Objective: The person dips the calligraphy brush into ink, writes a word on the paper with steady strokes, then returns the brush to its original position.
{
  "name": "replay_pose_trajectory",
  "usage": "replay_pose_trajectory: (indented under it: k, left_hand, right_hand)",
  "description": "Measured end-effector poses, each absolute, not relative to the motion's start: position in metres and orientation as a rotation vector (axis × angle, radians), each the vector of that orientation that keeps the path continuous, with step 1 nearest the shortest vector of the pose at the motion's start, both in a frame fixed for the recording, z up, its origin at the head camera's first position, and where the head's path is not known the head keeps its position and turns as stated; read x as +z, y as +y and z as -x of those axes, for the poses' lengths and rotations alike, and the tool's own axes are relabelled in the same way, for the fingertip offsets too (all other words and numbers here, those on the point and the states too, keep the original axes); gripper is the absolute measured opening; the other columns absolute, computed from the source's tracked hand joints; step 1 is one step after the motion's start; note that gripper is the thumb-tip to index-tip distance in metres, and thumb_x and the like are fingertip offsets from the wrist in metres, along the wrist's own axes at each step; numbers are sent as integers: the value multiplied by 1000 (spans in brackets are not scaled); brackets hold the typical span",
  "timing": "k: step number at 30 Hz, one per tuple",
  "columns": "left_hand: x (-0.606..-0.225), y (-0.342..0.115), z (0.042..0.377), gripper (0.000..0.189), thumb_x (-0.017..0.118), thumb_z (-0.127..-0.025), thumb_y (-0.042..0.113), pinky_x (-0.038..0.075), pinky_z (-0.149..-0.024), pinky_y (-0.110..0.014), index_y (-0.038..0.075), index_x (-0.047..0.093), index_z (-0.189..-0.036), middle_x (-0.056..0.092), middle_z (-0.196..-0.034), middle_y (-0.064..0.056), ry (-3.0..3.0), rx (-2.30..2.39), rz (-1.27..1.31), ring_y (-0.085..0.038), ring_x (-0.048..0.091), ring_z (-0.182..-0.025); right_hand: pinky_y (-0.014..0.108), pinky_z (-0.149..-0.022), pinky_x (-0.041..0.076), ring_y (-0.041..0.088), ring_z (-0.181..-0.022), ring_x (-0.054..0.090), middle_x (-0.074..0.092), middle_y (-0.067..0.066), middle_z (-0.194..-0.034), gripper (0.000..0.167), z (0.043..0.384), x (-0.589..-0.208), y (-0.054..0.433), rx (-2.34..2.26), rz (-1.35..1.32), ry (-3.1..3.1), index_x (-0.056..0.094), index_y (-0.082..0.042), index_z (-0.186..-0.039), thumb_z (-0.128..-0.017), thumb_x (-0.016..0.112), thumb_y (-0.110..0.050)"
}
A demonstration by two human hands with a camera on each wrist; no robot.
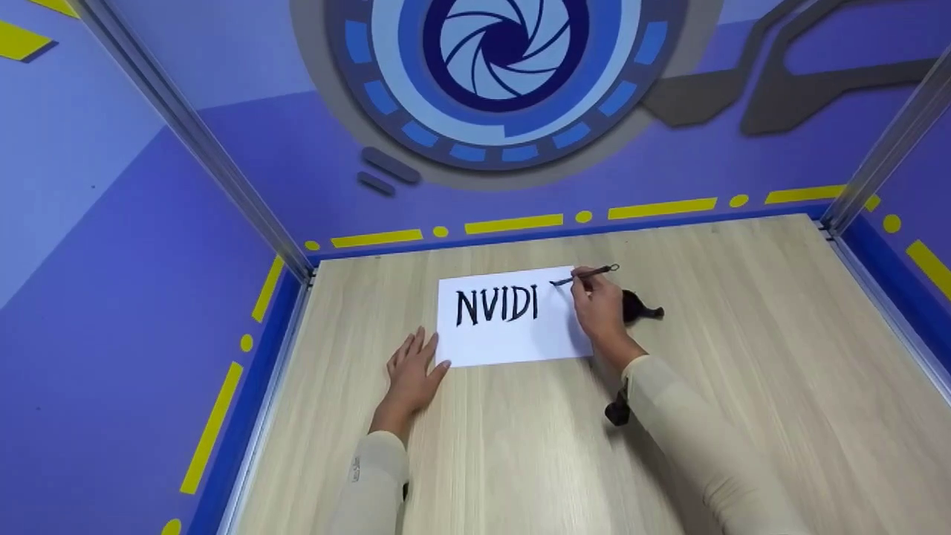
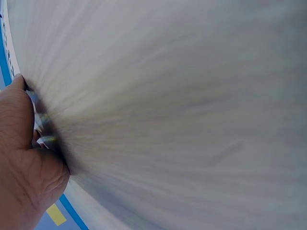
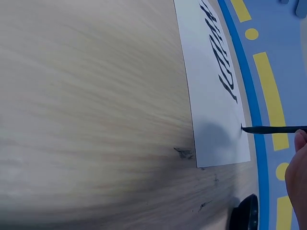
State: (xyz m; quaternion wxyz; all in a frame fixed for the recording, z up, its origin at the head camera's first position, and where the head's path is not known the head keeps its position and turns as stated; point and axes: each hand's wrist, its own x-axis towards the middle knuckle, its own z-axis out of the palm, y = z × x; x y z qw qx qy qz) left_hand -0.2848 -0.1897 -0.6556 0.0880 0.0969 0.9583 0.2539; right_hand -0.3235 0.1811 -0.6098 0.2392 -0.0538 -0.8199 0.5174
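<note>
A white sheet of paper [image 1: 513, 343] lies on the wooden table, bearing the large black painted letters "NVIDI" [image 1: 496, 305]. My right hand [image 1: 599, 303] pinches a dark paintbrush [image 1: 591, 273] with a small loop at its handle end. In the right wrist view the brush [image 3: 268, 129] meets the paper [image 3: 211, 143] at a small black mark, to the right of the last letter. With fingers extended, my left hand [image 1: 414, 375] rests on the table at the paper's lower left, its thumb at the corner. The left wrist view shows only part of this hand [image 2: 29, 163].
Just right of my right hand sits a small black dish [image 1: 640, 307] with a short spout or handle, partly hidden. Dark smudges [image 3: 183, 153] mark the table beside the paper. Blue and purple printed panels [image 1: 520, 197] wall in the table [image 1: 513, 446] behind and at both sides.
</note>
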Motion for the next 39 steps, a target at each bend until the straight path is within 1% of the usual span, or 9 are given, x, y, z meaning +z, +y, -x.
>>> replay_pose_trajectory:
  k: [4,8,13,21,24,30,33,36,39]
  left_hand:
    - [-656,-190,284,68,53,-111,48,8,-132,-66,22,31,-170,13,-183,-10,2854,754,-288,-38,9,-170]
    - [-656,-191,285,68,52,-111,48,8,-132,-67,22,30,-170,13,-183,-10,2855,751,-296,-38,9,-170]
    - [-657,-190,287,68,53,-111,48,7,-132,-66,22,31,-170,13,-183,-10,2857,757,-298,-38,9,-170]
    - [-658,-190,285,68,53,-111,48,7,-132,-67,22,31,-170,12,-183,-10,2866,754,-288,-38,9,-170]
    - [-658,-190,285,69,53,-111,48,8,-132,-68,22,31,-170,13,-183,-10,2861,757,-289,-39,9,-169]
    - [-658,-190,288,68,51,-111,49,8,-132,-68,22,30,-170,13,-183,-10,2868,726,-296,-39,10,-169]
    - [-657,-190,288,69,51,-111,50,8,-132,-68,23,30,-170,12,-183,-10,2868,716,-288,-38,10,-170]
    - [-657,-191,287,68,52,-111,48,8,-131,-69,21,31,-170,14,-182,-12,2865,731,-289,-40,10,-169]
    - [-657,-191,286,69,52,-111,48,8,-131,-69,20,31,-170,14,-182,-12,2863,732,-291,-40,10,-169]
  right_hand:
    - [47,-93,58,34,-101,75,80,21,-113,20,323,-609,178,1448,150,-2256,76,0,-115,-103,62,-8]
    - [46,-93,58,34,-100,75,80,20,-111,20,323,-608,176,1463,169,-2255,77,-1,-114,-104,63,-10]
    - [45,-91,57,34,-99,75,80,20,-110,21,323,-608,177,1462,178,-2252,77,1,-116,-104,62,-9]
    - [47,-93,57,34,-102,74,80,21,-112,22,321,-607,176,1449,170,-2284,76,0,-117,-104,61,-10]
    - [42,-90,57,33,-98,74,80,20,-107,22,321,-607,176,1433,168,-2271,76,1,-115,-103,62,-9]
    - [24,-78,51,27,-86,71,80,19,-96,18,321,-605,176,1444,160,-2220,76,1,-108,-100,63,-8]
    - [18,-73,48,23,-83,69,80,17,-93,16,321,-604,175,1462,152,-2210,76,1,-104,-99,65,-9]
    - [17,-70,47,20,-80,65,78,14,-89,13,320,-604,174,1456,156,-2213,76,-1,-100,-97,66,-9]
    - [20,-67,45,19,-76,61,74,12,-83,11,318,-604,174,1447,161,-2213,75,-1,-96,-96,67,-9]
